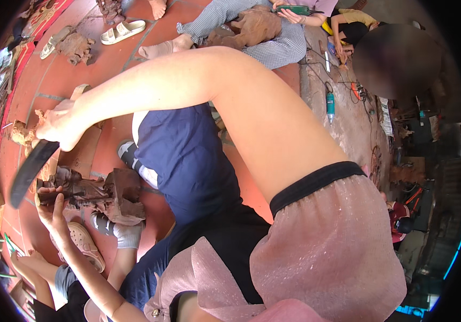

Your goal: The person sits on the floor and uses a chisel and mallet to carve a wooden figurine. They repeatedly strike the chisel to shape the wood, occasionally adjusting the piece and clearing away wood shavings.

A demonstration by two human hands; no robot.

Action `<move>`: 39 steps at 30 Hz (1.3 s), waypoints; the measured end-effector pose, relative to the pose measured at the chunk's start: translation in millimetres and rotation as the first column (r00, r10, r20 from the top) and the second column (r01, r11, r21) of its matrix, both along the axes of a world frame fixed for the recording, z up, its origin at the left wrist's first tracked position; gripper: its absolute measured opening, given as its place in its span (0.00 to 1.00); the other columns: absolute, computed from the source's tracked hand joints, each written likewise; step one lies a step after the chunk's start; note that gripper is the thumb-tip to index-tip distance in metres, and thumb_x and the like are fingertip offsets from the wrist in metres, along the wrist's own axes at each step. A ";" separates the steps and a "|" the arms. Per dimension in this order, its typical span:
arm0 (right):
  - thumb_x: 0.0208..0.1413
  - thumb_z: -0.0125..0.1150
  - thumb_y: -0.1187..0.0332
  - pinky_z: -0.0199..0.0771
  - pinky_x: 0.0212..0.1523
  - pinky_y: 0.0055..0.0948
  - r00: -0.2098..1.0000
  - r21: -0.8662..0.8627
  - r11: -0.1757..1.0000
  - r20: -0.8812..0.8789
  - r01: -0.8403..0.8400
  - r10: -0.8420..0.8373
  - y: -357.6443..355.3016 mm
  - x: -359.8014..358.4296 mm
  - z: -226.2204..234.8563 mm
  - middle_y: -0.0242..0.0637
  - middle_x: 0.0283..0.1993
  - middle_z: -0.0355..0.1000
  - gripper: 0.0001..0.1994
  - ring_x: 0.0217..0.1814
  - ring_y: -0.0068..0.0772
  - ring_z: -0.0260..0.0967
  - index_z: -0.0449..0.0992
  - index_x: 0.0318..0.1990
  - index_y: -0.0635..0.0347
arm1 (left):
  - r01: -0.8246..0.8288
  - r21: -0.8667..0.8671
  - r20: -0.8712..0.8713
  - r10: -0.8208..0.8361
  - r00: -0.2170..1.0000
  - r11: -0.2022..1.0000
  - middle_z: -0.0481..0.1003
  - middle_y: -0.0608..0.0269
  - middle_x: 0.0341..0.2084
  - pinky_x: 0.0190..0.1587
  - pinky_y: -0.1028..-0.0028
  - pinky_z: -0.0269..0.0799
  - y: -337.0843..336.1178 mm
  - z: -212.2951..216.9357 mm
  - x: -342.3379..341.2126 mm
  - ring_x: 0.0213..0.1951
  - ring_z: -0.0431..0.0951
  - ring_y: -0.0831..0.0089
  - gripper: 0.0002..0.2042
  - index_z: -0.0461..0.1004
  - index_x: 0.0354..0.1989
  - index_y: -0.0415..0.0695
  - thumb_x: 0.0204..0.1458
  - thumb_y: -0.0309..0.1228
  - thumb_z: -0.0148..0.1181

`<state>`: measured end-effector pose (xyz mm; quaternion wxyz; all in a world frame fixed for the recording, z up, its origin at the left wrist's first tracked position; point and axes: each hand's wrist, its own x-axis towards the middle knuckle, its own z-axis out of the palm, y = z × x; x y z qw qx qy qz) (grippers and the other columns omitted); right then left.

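My right arm reaches across the view, and my right hand (61, 126) is closed on a long, dark, curved, flat object (33, 174), blurred so that I cannot tell its exact kind. Below it, my left hand (53, 212) has its fingers round the end of a dark brown wood carving (93, 190). The carving lies on its side by my legs, its broad, rough base (126, 196) toward my shins. Next to my right hand is a ragged orange-brown piece (22, 134), partly hidden. The dark object's curved end hangs close to my left fingertips.
Red tiles (118, 83) cover the floor. A white sandal (123, 32) and a rough wood piece (75, 47) lie farther off. A pink clog (84, 244) sits by my foot. Opposite, a person holds a green power tool (295, 9) over a wood carving (257, 27). A teal tool (331, 104) trails a cable.
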<state>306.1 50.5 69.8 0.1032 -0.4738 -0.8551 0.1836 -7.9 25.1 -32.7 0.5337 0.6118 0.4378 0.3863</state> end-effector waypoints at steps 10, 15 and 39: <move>0.51 0.62 0.67 0.79 0.43 0.51 0.999 0.046 0.998 -0.016 -0.031 0.032 1.2 6.5 -1.6 0.44 0.41 0.78 0.18 0.46 0.51 0.79 0.72 0.50 0.55 | 0.026 0.000 -0.027 -0.026 0.999 1.000 0.76 0.63 0.47 0.46 0.75 0.81 -2.4 9.3 9.9 0.52 0.80 0.71 0.19 0.70 0.55 0.45 0.57 0.17 0.63; 0.50 0.66 0.64 0.80 0.45 0.50 0.995 0.064 0.997 0.094 -0.030 0.024 -1.7 12.9 6.9 0.43 0.41 0.78 0.19 0.46 0.50 0.79 0.73 0.51 0.48 | 0.067 -0.053 -0.059 -0.070 0.996 0.996 0.77 0.60 0.45 0.46 0.74 0.81 -9.4 -9.3 16.4 0.51 0.80 0.71 0.18 0.69 0.55 0.44 0.57 0.16 0.62; 0.49 0.70 0.63 0.73 0.40 0.45 0.969 0.198 0.979 -0.248 0.044 0.007 -8.5 25.4 26.9 0.53 0.33 0.73 0.18 0.39 0.56 0.76 0.69 0.39 0.63 | -0.120 0.036 -0.028 0.121 0.992 0.992 0.80 0.58 0.44 0.46 0.71 0.81 -33.7 29.8 14.4 0.49 0.83 0.69 0.12 0.72 0.48 0.40 0.56 0.20 0.64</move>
